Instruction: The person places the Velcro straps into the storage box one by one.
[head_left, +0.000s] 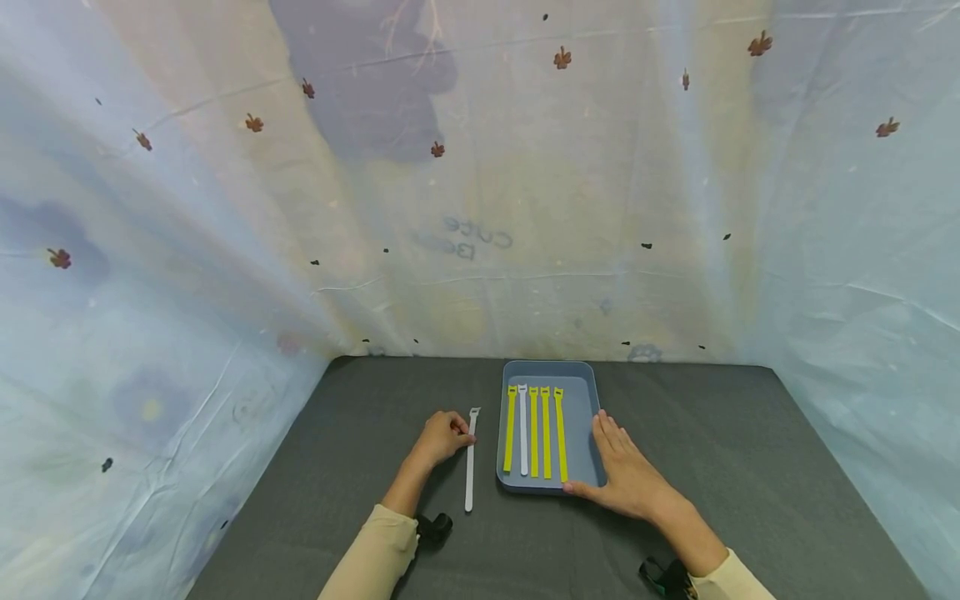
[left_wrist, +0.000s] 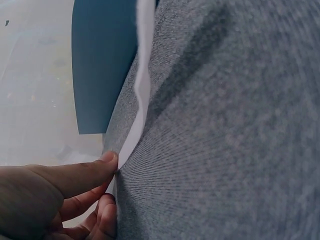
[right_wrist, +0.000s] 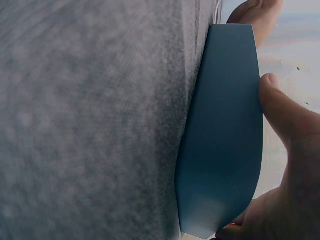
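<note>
In the head view my left hand point(head_left: 444, 437) pinches a white cable tie point(head_left: 470, 475) with a slotted head, left of the tray. The left wrist view shows thumb and fingertips on the strap point(left_wrist: 143, 90), its length slightly wavy over the cloth. A blue-grey tray point(head_left: 585, 442) holds several yellow cable ties point(head_left: 546, 433) and one white cable tie point(head_left: 523, 429), side by side with heads at the far end. My right hand point(head_left: 630, 475) rests against the tray's near right corner, fingers extended along the right side and thumb at the front rim.
Dark grey cloth point(head_left: 712, 450) covers the table. A pale printed curtain point(head_left: 525, 183) hangs behind and at both sides, close to the table's edges. Black straps point(head_left: 435, 530) sit at both wrists.
</note>
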